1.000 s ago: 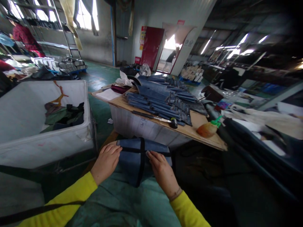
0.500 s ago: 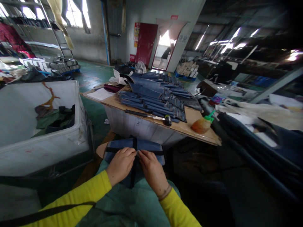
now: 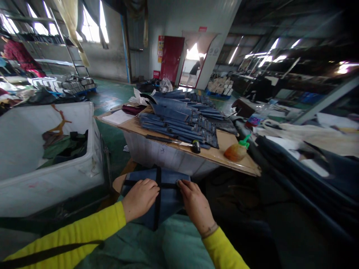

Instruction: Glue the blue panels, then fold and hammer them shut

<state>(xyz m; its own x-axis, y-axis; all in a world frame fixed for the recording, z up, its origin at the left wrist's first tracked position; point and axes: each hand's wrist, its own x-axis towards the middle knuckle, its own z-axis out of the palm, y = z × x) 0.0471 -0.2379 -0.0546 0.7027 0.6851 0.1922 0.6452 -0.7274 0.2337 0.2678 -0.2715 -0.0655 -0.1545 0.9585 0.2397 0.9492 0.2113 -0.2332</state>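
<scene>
A blue fabric panel [image 3: 171,205] lies across my lap, with black straps [image 3: 158,183] crossing on it. My left hand [image 3: 141,198] lies over its left half, fingers together and bent, fingertips pressing at the upright strap. On the right half, my right hand [image 3: 196,201] has thumb and fingers pinched close to the strap that runs crosswise. A small pale spot shows at its fingertips; I cannot tell what it is. A tan piece [image 3: 119,183] sticks out at the panel's left end.
Ahead, a cardboard-topped table [image 3: 227,140] bears stacked blue pieces [image 3: 176,123], a black-headed hammer [image 3: 195,146] and an orange squeeze bottle [image 3: 237,149] with a green spout. To my left stands a white bin [image 3: 92,149] with cloth inside. Dark fabric [image 3: 303,175] is heaped at right.
My right hand has moved right along the crosswise strap, away from the left hand. My left hand has shifted slightly left and down; the hands no longer meet at the crossing.
</scene>
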